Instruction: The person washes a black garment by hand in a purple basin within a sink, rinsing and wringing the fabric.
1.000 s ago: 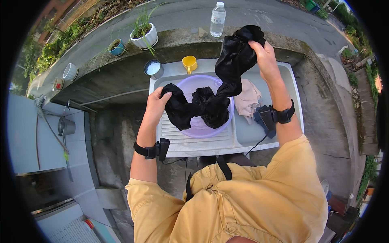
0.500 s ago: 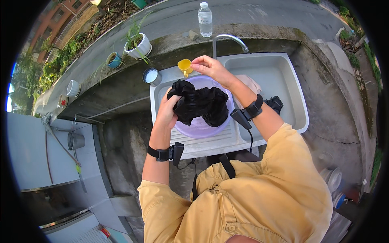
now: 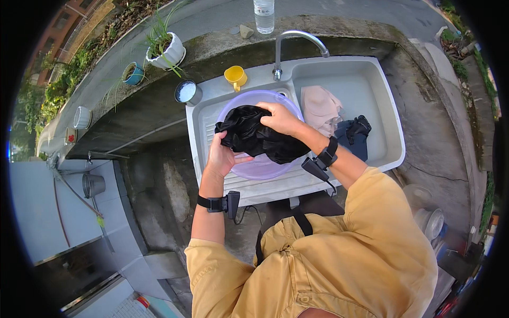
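Note:
A crumpled black garment [image 3: 260, 133] is held over a light purple basin [image 3: 268, 172] on the ribbed left side of the grey sink [image 3: 339, 67]. My left hand [image 3: 220, 156] grips its left edge, thumb on top and fingers underneath. My right hand [image 3: 282, 120] grasps the cloth from above on the right. Folds of the garment hide some of my fingertips and much of the basin's inside. Behind the basin are a yellow cup [image 3: 235, 75] and a dark cup of white powder [image 3: 187, 92].
A curved metal faucet [image 3: 299, 34] rises behind the sink. The right bowl holds a pale pink garment [image 3: 319, 106] and a dark garment [image 3: 354, 139]. Along the wall stand a water bottle [image 3: 264, 16], a stone [image 3: 246, 32] and a white plant pot [image 3: 168, 53].
My right hand has come down from beside the yellow cup onto the black garment. The garment is now gathered between both hands. The view has shifted, showing more of the right bowl.

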Available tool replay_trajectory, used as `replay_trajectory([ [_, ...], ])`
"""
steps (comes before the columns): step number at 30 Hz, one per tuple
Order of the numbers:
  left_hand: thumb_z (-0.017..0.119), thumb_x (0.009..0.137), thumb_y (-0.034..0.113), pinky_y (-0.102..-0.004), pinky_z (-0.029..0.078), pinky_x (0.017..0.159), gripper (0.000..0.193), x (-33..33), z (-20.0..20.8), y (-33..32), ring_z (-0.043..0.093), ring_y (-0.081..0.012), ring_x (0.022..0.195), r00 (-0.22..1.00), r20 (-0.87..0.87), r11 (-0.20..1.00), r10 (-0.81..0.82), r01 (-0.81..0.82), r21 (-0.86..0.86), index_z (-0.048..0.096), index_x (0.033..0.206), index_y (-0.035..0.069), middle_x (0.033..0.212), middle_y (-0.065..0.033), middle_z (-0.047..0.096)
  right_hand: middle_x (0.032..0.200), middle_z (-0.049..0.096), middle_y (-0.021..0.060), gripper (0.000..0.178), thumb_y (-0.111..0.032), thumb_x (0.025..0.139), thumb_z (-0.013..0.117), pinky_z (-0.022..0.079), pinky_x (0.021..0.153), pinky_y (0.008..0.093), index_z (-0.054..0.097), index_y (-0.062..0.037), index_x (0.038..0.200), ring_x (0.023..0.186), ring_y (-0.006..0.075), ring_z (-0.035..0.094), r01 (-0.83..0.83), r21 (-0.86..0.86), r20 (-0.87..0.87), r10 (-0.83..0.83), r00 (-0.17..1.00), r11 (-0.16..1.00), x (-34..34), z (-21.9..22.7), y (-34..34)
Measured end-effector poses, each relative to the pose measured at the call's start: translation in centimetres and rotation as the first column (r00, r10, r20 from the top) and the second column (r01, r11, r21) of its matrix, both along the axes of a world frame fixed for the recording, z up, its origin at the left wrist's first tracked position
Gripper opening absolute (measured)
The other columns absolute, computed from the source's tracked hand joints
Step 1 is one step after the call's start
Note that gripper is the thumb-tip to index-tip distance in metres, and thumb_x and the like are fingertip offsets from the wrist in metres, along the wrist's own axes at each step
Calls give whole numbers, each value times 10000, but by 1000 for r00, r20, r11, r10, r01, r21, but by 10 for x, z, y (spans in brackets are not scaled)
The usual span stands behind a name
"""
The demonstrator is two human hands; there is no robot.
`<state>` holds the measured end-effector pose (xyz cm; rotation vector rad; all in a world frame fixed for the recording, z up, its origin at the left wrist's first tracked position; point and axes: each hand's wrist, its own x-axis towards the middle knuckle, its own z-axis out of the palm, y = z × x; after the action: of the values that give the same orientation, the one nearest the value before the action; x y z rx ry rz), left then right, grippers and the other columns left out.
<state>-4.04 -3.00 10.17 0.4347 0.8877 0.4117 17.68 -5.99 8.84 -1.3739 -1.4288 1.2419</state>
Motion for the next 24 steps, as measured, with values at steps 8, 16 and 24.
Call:
replay_trajectory([
  [8, 418, 883, 398, -344, 484, 682, 290, 77, -56, -27, 582, -181, 791, 935, -155, 946, 318, -323, -8, 559, 869, 144, 852, -39, 588, 666, 559, 203, 292, -275, 786, 540, 459, 572, 443, 543, -6, 674, 616, 384, 561, 312, 252, 440, -396, 806, 916, -52, -26, -6],
  [16, 524, 791, 194, -342, 472, 732, 191, 70, -44, -18, 578, -196, 807, 948, 9, 935, 318, -315, 165, 569, 876, 28, 852, -63, 589, 825, 621, 192, 416, -392, 846, 539, 469, 717, 361, 562, 12, 940, 814, 278, 617, 381, -90, 1, -383, 924, 920, -17, -26, -11],
  [24, 491, 712, -4, -383, 475, 762, 416, 56, -25, -8, 561, -206, 875, 957, 166, 866, 239, -287, 409, 514, 1118, 82, 981, -66, 566, 1037, 621, 88, 387, -176, 801, 605, 479, 831, 295, 535, -17, 1147, 921, 163, 601, -37, -459, -575, -265, 774, 888, 0, -7, -26],
])
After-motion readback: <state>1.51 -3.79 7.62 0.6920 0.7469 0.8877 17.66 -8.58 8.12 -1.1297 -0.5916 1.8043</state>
